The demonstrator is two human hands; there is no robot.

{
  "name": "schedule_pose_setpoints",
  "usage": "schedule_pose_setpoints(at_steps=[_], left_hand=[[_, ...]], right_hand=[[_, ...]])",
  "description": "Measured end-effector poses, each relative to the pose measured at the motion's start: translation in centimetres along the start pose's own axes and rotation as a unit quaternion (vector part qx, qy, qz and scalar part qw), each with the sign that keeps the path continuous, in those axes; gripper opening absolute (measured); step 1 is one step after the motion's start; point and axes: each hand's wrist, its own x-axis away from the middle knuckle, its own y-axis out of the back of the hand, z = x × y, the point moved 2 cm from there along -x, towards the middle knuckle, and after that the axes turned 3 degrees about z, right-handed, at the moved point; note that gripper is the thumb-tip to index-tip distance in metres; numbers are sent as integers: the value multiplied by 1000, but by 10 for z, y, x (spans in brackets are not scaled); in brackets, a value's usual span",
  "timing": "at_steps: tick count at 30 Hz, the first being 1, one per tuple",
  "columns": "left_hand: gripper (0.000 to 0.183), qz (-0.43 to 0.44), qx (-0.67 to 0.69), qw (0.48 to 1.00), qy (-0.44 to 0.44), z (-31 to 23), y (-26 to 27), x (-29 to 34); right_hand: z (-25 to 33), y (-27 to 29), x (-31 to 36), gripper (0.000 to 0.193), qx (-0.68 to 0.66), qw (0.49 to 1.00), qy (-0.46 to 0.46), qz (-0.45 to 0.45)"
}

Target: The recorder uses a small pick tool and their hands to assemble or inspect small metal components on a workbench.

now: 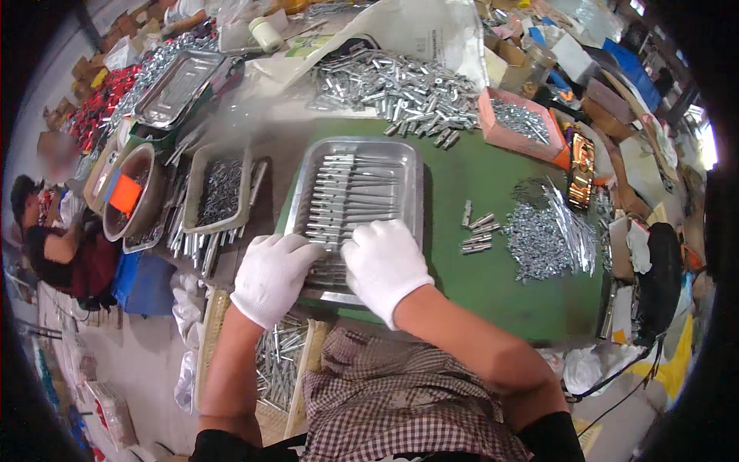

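Observation:
A shallow metal tray (418,181) lies before me, with a row of slim metal rods (354,191) laid crosswise in it. Each rod has a thicker, sleeve-like left end. Over the tray's near left corner, my left hand (273,279), in a white glove, is closed with its fingertips curled down among the nearest rods. My right hand (387,266), also gloved in white, is closed over the near right part of the rods. Both hands' fingertips point toward each other; whatever they pinch is hidden beneath the gloves.
Short metal sleeves (481,233), a heap of small metal parts (539,242) and thin rods (571,231) lie on the green tabletop (493,308). A phone (580,169) stands at right. Bins (219,189) flank the left; a large metal pile (396,88) lies behind. Another person (61,246) sits far left.

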Motion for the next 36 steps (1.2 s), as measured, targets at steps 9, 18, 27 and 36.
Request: schedule_pose_setpoints(at_steps=[9,18,27,36], left_hand=[[12,-21,-9,1000,-9,-4,4,1],[18,3,-10,1000,-2,-7,3,-2],[28,-39,49,998,3,-19,10,-4],[33,28,197,980,-23,-118,5,-36]], right_hand=[[11,-9,-11,13,-28,996,-58,65],[12,0,-2,17,-118,987,-59,92],[15,10,10,16,-82,996,-13,17],[-37,67,121,12,-85,993,-42,-73]])
